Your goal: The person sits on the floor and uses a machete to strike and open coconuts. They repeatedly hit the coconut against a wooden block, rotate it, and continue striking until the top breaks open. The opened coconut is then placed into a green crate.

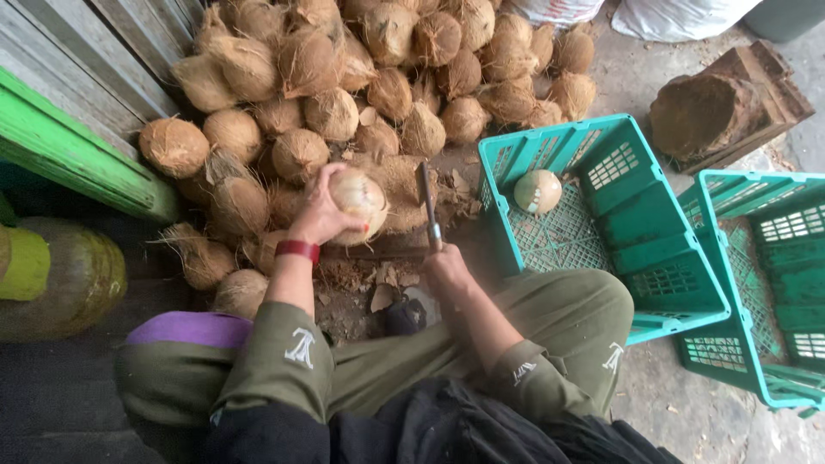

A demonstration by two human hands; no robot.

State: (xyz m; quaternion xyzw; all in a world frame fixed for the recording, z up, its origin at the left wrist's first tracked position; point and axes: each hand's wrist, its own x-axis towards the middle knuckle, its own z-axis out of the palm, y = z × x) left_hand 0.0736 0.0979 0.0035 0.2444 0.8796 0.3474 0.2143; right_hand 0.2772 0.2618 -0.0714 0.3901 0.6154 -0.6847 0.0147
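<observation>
My left hand (320, 210) grips a pale, partly husked coconut (361, 199) and holds it against a fibrous chopping block (397, 185). A red band sits on that wrist. My right hand (445, 265) is closed on the handle of a cleaver-like knife (427, 202), whose blade stands upright just right of the coconut, not touching it. One peeled coconut (538, 191) lies inside a green plastic crate (653, 266) to the right. I sit with my knees spread in olive trousers.
A big pile of brown husked coconuts (369, 77) fills the ground ahead. A second green crate (765, 283) stands at far right, a wooden stump (713, 107) behind it. Green planks (69, 146) and a rounded container (69, 275) are on my left. Husk scraps litter the ground.
</observation>
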